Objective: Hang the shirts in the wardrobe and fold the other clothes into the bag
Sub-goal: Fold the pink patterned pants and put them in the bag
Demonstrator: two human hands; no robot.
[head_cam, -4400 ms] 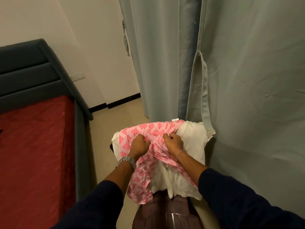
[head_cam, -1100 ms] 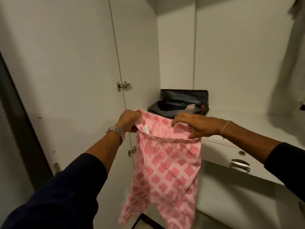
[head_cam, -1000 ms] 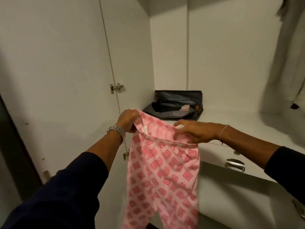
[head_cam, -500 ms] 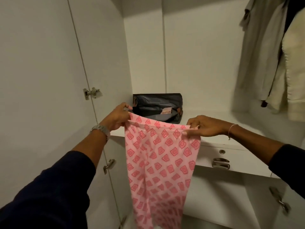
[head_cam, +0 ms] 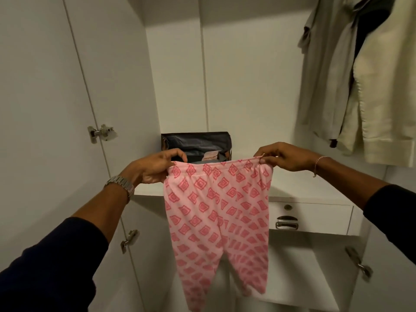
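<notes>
Folding step: left hand [head_cam: 151,165] and right hand [head_cam: 284,156] pinched the pink diamond-print cotton trousers [head_cam: 218,221] at the waistband — next, probably halving them for the dark fabric bag [head_cam: 195,140].

I'm seeing the trousers [head_cam: 217,218] hanging across the shelf [head_cam: 304,192] front, blocking the bag [head_cam: 195,141] at its back left corner; shirts [head_cam: 360,82] are crowding the right.

We hold both arms stretched forward, left hand [head_cam: 150,168] and right hand [head_cam: 284,159] raised level, well apart, fingers [head_cam: 267,159] curled, pinching.
</notes>
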